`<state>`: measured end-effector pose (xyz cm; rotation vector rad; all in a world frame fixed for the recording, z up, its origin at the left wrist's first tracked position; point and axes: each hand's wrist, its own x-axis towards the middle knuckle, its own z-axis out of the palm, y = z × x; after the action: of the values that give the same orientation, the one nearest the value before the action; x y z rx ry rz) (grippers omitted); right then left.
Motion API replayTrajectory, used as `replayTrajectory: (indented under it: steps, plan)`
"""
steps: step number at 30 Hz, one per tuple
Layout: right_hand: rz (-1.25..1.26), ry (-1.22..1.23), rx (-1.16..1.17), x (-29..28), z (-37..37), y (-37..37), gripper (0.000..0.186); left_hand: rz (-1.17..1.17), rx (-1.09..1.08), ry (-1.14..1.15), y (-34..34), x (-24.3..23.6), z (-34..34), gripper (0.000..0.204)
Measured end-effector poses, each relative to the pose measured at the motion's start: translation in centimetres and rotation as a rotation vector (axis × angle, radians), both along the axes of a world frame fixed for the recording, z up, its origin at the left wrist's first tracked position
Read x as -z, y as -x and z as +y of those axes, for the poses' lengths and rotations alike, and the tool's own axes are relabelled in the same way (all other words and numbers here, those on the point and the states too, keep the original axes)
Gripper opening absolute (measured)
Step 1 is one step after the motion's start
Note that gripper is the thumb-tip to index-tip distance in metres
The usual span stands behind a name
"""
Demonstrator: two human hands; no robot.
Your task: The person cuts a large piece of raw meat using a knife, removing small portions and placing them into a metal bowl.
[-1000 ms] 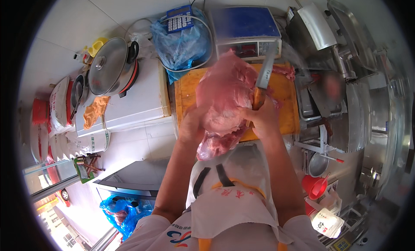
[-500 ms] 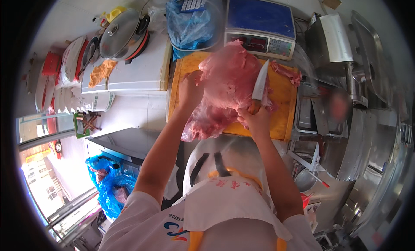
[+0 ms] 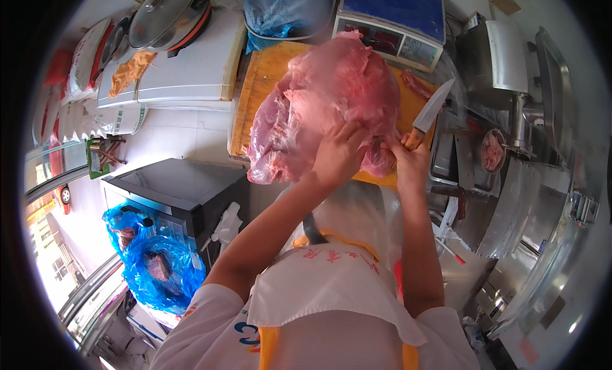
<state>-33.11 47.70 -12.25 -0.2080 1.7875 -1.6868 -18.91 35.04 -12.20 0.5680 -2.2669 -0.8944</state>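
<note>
Head | left hand, moved nearer right hand, grips meat | right clasps knife

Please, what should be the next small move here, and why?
Perhaps steady the meat with the left hand before turning the knife toward it: that hand already touches the meat, while the right hand holds the knife with its blade pointing away from the meat.
</note>
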Motion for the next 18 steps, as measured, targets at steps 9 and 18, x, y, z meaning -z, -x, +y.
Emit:
replayTrajectory:
  steps: [9, 18]
  plan:
    - [-0.082, -0.031, 0.123, -2.0, 2.3, -3.4, 0.021, -0.028, -0.19, 0.123, 1.9, 1.6, -0.1, 0.012]
    - [-0.072, 0.027, -0.376, -3.5, 4.7, -4.2, 0.02, -0.315, -0.268, -0.791, -0.1, -7.5, -3.3, 0.006]
